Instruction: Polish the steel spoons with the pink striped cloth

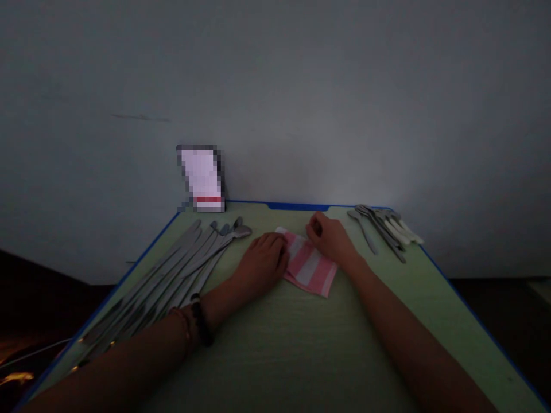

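Our flat left hand [262,264] rests open-fingered on a folded pink-and-white striped cloth [309,265]; our curled right hand [328,236] touches its one o'clock edge (grip unclear).

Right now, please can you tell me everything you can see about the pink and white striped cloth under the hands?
The cloth is a small, roughly rectangular piece of soft-looking fabric with broad pink and white stripes. It appears folded and lies flat, turned at a slant, on the green table top, towards the far edge. The left hand rests on its left part, and the right hand is at its far right edge, apparently touching it. The exact fabric cannot be told.
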The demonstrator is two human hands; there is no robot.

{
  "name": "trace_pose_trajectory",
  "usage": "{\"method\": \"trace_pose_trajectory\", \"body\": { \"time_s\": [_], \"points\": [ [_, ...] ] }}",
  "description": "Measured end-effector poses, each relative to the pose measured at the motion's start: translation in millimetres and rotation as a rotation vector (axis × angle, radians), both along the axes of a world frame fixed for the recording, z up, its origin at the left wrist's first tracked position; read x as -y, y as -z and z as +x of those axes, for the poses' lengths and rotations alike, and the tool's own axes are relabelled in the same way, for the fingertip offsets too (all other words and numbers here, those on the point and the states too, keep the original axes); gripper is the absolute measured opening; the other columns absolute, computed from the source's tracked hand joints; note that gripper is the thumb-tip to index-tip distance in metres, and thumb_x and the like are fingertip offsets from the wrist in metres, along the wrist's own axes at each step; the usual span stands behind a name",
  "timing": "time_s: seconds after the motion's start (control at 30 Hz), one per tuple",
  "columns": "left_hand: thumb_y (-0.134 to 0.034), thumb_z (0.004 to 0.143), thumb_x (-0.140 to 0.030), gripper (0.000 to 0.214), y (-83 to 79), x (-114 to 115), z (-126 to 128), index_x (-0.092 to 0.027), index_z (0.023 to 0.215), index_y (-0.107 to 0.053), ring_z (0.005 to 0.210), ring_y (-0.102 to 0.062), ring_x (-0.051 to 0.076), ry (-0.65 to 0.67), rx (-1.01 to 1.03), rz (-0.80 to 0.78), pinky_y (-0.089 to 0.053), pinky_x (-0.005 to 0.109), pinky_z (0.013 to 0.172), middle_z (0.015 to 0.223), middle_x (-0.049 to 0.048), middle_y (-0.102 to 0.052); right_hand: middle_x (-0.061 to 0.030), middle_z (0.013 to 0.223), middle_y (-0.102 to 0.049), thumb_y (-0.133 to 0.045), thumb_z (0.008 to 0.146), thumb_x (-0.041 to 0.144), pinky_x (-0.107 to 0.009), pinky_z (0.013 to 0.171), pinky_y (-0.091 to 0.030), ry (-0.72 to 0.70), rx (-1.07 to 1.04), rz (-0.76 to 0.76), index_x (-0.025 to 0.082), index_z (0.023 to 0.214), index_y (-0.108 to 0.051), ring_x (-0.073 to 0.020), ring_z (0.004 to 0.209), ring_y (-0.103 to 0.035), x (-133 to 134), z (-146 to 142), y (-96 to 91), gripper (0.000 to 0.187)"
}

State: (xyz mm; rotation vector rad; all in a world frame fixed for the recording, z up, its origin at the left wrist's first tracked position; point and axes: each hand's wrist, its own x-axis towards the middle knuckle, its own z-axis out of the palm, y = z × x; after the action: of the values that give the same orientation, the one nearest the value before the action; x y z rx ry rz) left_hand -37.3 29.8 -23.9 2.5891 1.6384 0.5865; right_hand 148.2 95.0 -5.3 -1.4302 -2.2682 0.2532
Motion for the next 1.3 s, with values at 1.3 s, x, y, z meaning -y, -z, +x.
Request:
{"method": "trace_pose_trajectory", "body": {
  "time_s": [1.3],
  "points": [
    [-0.027,0.092,-0.035,0.036,-71.5,-17.2,-72.7,-0.014,0.115,-0.046,0.066,-0.06,0.024,-0.349,-0.263,-0.207,-0.043,0.035,0.058,0.082,0.013,-0.063,0.004,0.062,-0.042,-0.038,0.085,0.049,-0.019,0.047,-0.032,0.048,-0.734,-0.268,0.02,0.085,-0.046,-0.0094,0.052,-0.04,-19.8,12.7,25.5,0.03]
  ]
}}
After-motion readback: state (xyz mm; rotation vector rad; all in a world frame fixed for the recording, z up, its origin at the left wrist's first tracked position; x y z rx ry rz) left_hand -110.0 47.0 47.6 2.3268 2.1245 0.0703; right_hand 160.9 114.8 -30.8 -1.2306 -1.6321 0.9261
